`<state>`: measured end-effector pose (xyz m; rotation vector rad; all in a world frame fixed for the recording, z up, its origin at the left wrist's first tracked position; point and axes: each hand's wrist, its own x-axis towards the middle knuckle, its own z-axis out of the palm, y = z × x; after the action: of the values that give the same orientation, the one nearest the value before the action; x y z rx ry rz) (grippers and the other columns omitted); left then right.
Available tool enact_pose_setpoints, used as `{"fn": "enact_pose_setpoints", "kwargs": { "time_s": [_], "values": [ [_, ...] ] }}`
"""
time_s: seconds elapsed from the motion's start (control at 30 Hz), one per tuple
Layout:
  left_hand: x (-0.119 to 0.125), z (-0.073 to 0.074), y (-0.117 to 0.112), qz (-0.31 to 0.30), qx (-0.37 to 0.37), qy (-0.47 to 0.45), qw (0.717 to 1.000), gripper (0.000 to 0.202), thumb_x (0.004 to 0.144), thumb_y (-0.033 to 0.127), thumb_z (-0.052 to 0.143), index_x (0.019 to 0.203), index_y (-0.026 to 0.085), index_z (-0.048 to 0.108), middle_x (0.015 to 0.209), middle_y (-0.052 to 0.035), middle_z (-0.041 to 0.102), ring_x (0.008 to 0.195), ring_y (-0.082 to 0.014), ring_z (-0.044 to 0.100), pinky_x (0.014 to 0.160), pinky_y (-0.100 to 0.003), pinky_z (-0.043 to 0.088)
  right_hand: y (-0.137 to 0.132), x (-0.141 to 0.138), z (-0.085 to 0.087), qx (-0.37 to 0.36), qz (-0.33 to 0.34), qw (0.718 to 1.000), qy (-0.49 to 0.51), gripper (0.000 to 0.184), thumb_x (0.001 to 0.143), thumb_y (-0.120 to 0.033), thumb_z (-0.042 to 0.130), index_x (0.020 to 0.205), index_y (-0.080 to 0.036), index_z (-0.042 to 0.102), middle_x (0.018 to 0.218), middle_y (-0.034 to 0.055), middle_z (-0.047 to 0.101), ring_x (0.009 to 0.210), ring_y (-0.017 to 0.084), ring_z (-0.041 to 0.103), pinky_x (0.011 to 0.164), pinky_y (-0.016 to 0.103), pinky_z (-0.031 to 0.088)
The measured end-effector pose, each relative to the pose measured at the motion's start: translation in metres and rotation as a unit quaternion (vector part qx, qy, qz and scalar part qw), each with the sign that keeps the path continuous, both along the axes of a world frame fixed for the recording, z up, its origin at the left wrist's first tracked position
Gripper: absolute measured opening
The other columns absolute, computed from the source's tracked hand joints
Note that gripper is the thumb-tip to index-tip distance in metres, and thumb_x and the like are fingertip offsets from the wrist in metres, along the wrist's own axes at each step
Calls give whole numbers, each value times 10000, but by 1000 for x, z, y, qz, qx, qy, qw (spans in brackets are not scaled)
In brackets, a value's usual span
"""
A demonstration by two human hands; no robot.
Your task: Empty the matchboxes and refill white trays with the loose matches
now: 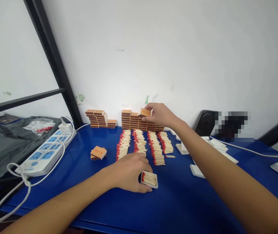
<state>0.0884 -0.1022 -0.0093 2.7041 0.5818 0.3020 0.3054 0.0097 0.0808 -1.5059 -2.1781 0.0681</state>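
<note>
My right hand (160,114) reaches to the wall and pinches an orange matchbox (145,112) at the top of a stacked pile of matchboxes (136,122). My left hand (129,171) rests on the blue table (178,201) with its fingers curled round a white open tray of red-tipped matches (149,179). Between the hands lie several rows of loose matches (144,144). A second, smaller pile of matchboxes (100,118) stands to the left against the wall. Two loose matchboxes (98,152) lie left of the match rows.
A white and blue power strip (47,152) with a plug and looping cable lies at the left edge. White empty trays (197,170) sit under my right forearm. A dark phone (206,123) leans on the wall at right. Black plastic sheeting (5,143) covers the left.
</note>
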Motion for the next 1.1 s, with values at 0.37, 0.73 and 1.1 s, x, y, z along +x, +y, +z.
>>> {"fn": "enact_pose_setpoints", "kwargs": {
  "time_s": [0.37, 0.73, 1.1],
  "values": [
    [0, -7, 0, -8, 69, 28, 997, 394, 802, 493, 844, 1026, 177, 766, 875, -40, 733, 889, -249, 647, 811, -380, 500, 43, 2, -11, 11, -62, 987, -145, 379, 846, -361, 830, 1164, -201, 698, 1131, 107, 777, 1012, 297, 691, 703, 348, 423],
    [3, -12, -3, -18, 113, 20, 993, 406, 839, 523, 809, 1035, 171, 757, 850, -49, 720, 887, -255, 653, 784, -387, 501, 37, -15, -1, 43, -24, 995, -82, 351, 894, -360, 791, 1175, -196, 659, 1043, 92, 767, 893, 251, 678, 683, 336, 425],
    [2, -17, -2, -27, 142, 13, 989, 423, 863, 520, 784, 1067, 150, 761, 855, -57, 718, 878, -257, 659, 774, -396, 500, 51, -45, -8, 96, -6, 983, -154, 271, 916, -305, 776, 1136, -188, 670, 1205, 129, 694, 1033, 281, 647, 754, 358, 436]
  ]
}}
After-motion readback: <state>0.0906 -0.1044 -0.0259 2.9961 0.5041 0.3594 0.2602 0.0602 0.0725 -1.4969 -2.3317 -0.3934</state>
